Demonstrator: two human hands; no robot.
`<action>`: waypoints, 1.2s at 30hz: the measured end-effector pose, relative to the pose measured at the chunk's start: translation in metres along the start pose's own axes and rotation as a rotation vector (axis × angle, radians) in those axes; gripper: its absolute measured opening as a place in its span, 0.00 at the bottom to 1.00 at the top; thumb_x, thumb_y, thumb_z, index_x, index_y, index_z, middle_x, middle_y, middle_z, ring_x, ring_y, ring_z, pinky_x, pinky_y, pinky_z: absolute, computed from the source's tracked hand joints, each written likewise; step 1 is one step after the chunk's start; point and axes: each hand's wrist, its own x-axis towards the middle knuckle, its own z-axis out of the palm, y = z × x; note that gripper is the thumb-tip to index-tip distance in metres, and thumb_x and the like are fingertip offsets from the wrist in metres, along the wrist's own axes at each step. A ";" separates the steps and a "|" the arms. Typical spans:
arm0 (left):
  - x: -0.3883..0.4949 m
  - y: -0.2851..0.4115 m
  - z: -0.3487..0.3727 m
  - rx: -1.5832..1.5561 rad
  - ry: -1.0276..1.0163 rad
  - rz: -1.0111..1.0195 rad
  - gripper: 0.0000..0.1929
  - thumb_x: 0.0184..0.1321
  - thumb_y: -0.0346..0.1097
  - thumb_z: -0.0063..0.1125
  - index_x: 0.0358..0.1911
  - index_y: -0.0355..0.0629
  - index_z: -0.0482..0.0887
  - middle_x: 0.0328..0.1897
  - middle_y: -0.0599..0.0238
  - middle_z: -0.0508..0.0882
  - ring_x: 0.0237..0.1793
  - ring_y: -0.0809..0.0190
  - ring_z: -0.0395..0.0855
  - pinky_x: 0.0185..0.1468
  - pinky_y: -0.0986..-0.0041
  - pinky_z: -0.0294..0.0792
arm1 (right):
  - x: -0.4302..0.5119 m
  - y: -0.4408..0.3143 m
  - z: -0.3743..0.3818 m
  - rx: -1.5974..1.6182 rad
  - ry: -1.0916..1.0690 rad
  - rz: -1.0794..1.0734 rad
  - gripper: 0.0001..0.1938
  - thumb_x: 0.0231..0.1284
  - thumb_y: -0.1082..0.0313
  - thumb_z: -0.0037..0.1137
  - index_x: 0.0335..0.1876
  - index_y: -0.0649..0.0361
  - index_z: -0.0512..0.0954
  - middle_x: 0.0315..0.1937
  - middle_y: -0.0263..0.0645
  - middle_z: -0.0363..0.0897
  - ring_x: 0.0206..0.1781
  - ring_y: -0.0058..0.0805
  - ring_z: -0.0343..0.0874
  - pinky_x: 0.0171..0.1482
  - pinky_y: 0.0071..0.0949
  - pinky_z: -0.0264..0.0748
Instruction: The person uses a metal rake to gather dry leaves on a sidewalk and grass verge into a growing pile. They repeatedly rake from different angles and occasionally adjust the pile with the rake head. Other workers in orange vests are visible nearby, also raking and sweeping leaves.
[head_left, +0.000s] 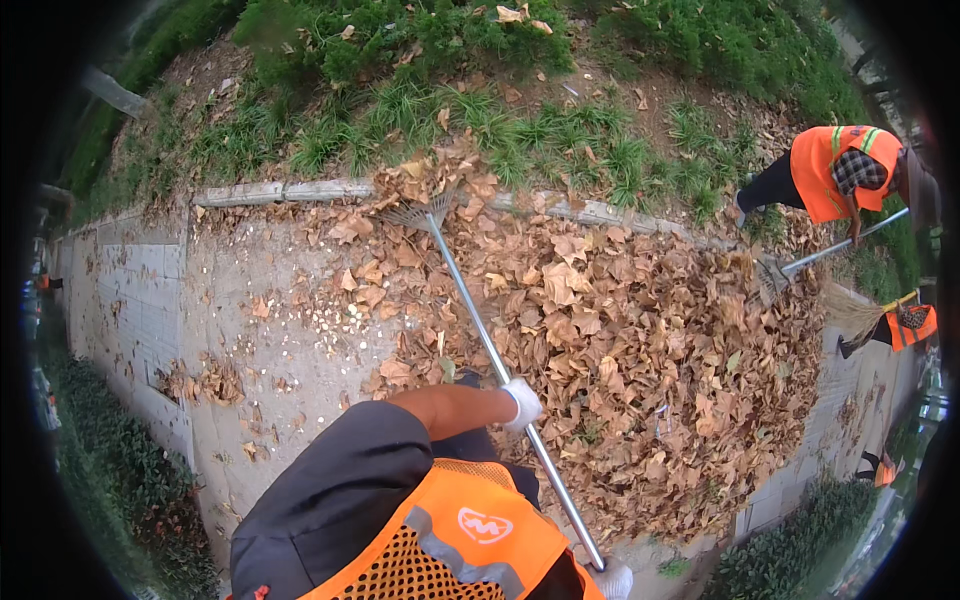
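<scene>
My left hand (523, 405), in a white glove, is closed around the middle of a rake's metal shaft (480, 322). At the lower edge of the view, my right hand (613, 580), also gloved in white, grips the shaft's near end. The fan-shaped metal rake head (421, 214) lies at the concrete curb, its tines partly covered by brown leaves. A wide heap of dry fallen leaves (600, 360) spreads over the pavement to the right of the shaft.
Beyond the curb (300, 192) grow grass tufts (397, 112) and green shrubs (675, 45). A bent-over person (844, 176) in an orange vest works another rake (776, 274) at the heap's far right. Behind, another person (911, 328) holds a straw broom (855, 311). Hedges (127, 480) border the path.
</scene>
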 end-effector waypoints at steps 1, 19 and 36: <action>-0.005 0.025 -0.004 -0.060 0.023 0.063 0.14 0.60 0.38 0.72 0.48 0.46 0.97 0.45 0.61 0.96 0.49 0.50 0.96 0.53 0.56 0.85 | -0.021 0.028 0.002 0.008 -0.022 0.112 0.24 0.60 0.43 0.70 0.47 0.59 0.91 0.37 0.59 0.91 0.44 0.63 0.92 0.49 0.55 0.87; 0.020 0.038 0.082 0.059 0.107 -0.014 0.11 0.55 0.39 0.74 0.39 0.44 0.98 0.38 0.59 0.96 0.44 0.50 0.97 0.52 0.55 0.84 | -0.010 0.018 0.102 0.099 -0.112 0.154 0.23 0.56 0.42 0.73 0.49 0.51 0.94 0.40 0.54 0.93 0.48 0.56 0.94 0.57 0.50 0.88; 0.011 0.192 0.104 -0.236 0.210 0.082 0.12 0.58 0.39 0.73 0.44 0.47 0.98 0.40 0.60 0.97 0.45 0.49 0.97 0.46 0.53 0.86 | -0.001 0.219 0.097 -0.290 0.256 -0.078 0.18 0.62 0.45 0.71 0.39 0.54 0.89 0.30 0.57 0.87 0.38 0.64 0.89 0.42 0.58 0.84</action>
